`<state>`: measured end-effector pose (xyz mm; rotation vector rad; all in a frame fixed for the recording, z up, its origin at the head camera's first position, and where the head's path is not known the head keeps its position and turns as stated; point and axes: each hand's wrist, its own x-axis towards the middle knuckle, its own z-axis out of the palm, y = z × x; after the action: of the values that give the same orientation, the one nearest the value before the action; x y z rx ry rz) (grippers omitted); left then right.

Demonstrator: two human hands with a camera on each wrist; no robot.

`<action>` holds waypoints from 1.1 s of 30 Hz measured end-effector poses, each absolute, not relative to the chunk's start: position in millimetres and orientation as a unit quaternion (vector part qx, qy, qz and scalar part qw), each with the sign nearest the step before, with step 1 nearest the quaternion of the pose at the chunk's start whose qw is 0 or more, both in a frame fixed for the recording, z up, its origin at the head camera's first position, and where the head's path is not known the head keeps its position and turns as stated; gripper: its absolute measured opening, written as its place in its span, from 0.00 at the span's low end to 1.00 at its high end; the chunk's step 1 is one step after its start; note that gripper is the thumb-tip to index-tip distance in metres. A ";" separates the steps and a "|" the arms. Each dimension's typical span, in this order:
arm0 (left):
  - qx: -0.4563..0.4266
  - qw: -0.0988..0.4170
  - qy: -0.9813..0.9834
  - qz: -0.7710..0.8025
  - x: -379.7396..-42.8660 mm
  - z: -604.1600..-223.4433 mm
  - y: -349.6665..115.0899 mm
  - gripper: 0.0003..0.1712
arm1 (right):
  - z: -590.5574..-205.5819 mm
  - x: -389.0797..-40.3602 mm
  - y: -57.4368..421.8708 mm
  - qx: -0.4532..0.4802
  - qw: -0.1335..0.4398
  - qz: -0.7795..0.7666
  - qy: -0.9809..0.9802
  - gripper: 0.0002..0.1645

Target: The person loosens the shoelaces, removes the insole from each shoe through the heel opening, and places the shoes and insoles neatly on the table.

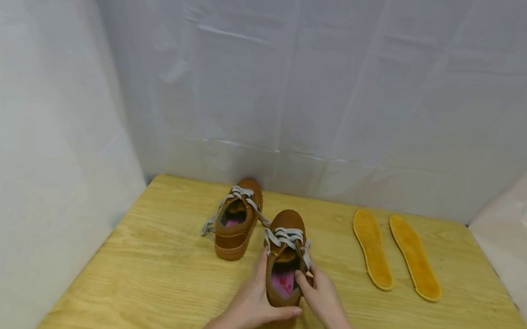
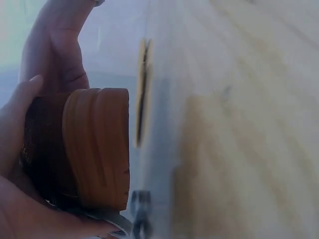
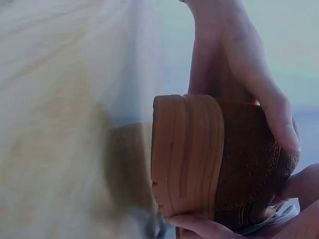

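A brown lace-up shoe (image 1: pixel 288 221) with pale grey laces is held between both hands, its toe pointing away and its pink-patterned inside showing. My left hand (image 1: pixel 251 300) grips it along the left side, thumb laid across the heel. With my right hand (image 1: pixel 324 294) I hold the right side of the collar, the thumb over the rim at the opening. In the right wrist view, the ridged tan sole (image 3: pixel 187 154) stands apart from the tabletop. The matching shoe (image 1: pixel 231 240) sits just to the left and farther back, its laces loose.
Two yellow-orange insoles, one on the left (image 1: pixel 372 249) and one on the right (image 1: pixel 415 258), lie side by side on the right part of the wooden table (image 1: pixel 145 275). Pale sheeting (image 1: pixel 319 95) rises behind the table and along both sides.
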<state>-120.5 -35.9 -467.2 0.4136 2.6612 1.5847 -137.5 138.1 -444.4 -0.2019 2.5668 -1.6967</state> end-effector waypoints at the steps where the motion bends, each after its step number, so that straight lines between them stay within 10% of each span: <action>1: 0.137 -0.002 0.848 0.513 -121.4 -465.8 -37.3 0.78 | -441.7 -137.9 136.5 -0.073 0.023 -0.543 0.836 0.32; 33: 0.144 -0.051 0.865 0.477 -141.8 -419.9 -102.6 0.79 | -406.6 -156.6 80.0 -0.166 -0.033 -0.545 0.821 0.41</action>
<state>-141.8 -102.6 -419.9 0.4689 2.8100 1.5503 -156.6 80.0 -406.6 -0.5329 2.6356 -1.7497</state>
